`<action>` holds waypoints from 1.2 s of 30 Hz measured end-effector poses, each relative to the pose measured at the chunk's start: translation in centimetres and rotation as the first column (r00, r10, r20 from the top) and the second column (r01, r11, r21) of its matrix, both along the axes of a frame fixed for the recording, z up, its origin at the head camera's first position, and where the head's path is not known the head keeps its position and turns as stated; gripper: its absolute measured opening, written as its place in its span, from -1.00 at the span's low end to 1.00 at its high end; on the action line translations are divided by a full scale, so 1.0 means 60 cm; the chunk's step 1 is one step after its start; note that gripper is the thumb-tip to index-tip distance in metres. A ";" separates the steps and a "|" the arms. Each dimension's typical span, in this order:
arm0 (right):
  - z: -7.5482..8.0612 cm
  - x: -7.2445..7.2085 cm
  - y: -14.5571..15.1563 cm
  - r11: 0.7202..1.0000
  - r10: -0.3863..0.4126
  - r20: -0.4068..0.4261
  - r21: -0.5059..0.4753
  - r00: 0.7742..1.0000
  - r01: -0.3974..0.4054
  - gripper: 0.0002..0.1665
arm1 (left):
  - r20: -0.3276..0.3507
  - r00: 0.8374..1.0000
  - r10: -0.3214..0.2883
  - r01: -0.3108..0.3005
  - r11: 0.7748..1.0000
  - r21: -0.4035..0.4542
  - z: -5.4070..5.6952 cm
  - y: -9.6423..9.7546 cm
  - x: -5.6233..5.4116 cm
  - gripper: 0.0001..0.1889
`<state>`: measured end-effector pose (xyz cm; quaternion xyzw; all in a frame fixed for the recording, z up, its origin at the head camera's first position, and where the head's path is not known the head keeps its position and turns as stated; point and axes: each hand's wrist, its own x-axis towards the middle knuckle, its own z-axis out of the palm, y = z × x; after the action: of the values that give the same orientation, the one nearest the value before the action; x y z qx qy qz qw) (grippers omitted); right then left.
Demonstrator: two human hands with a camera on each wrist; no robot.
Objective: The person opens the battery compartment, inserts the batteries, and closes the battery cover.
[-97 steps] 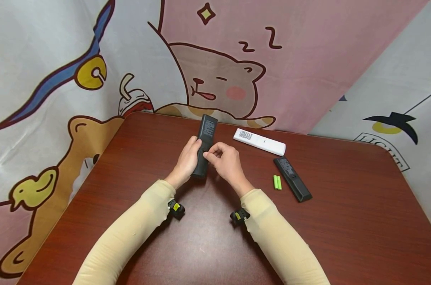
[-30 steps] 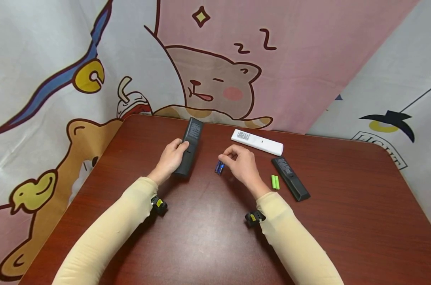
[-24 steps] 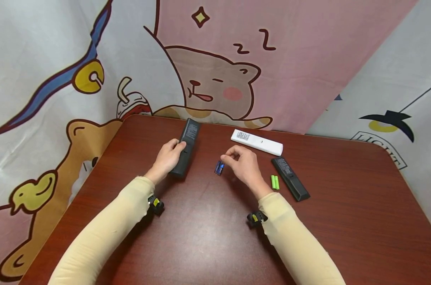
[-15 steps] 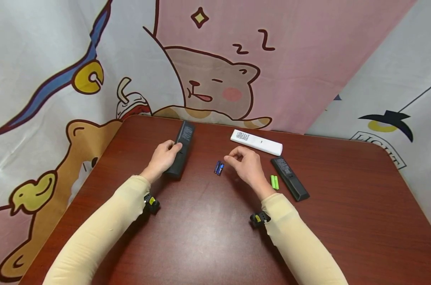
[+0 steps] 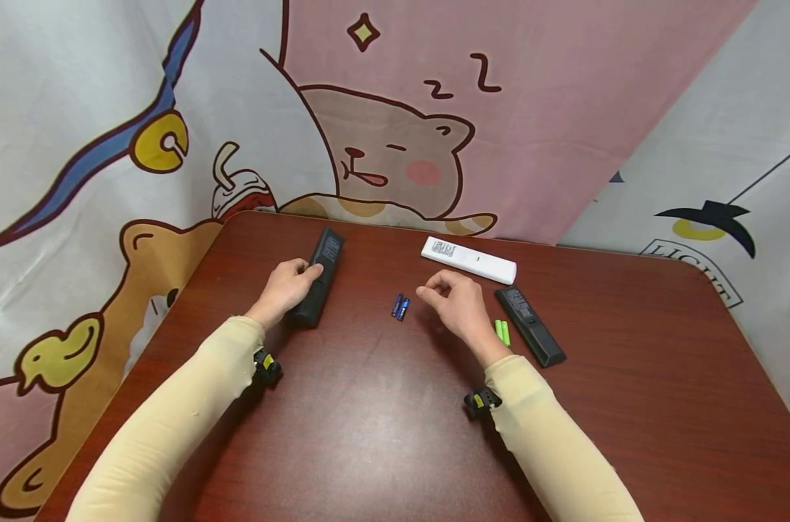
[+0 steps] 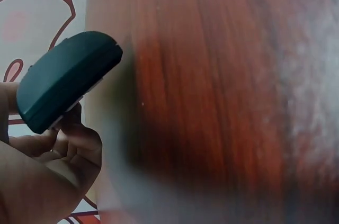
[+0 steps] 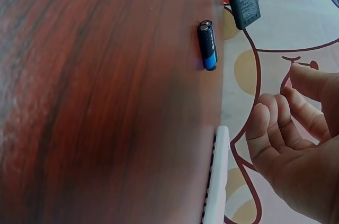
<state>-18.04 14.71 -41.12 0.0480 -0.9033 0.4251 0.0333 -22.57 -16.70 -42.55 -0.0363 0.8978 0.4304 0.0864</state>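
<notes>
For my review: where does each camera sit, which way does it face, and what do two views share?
Head: worn on the head, facing forward and down at the reddish-brown wooden table; both cream-sleeved forearms, left hand and right hand show.
Left wrist: worn there, looking at the left hand gripping a long black plastic remote; only that hand shows.
Right wrist: worn there, looking at the right hand and the table; a sliver of left hand shows too.
Shared, head and right wrist: the remote and two blue cylindrical batteries.
</notes>
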 end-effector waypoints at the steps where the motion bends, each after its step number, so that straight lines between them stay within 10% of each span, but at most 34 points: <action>1: 0.000 0.000 0.001 1.000 -0.002 0.001 0.001 1.000 0.002 -0.82 | 0.001 1.000 -0.001 0.002 1.000 -0.008 -0.001 -0.001 -0.001 -0.57; 19: -0.003 0.000 0.027 0.999 -0.026 0.015 0.030 1.000 0.025 -0.81 | 0.033 0.999 0.002 0.002 0.992 -0.124 -0.003 -0.023 -0.007 -0.52; 36: -0.015 0.007 0.072 0.995 -0.062 0.015 0.073 0.998 0.061 -0.80 | 0.068 0.996 -0.061 0.080 0.939 -0.333 0.002 -0.040 -0.011 -0.45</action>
<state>-17.60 19.04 -42.05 0.0176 -0.9193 0.3913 0.0369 -23.21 -19.11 -42.46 -0.0303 0.9558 0.2667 0.1198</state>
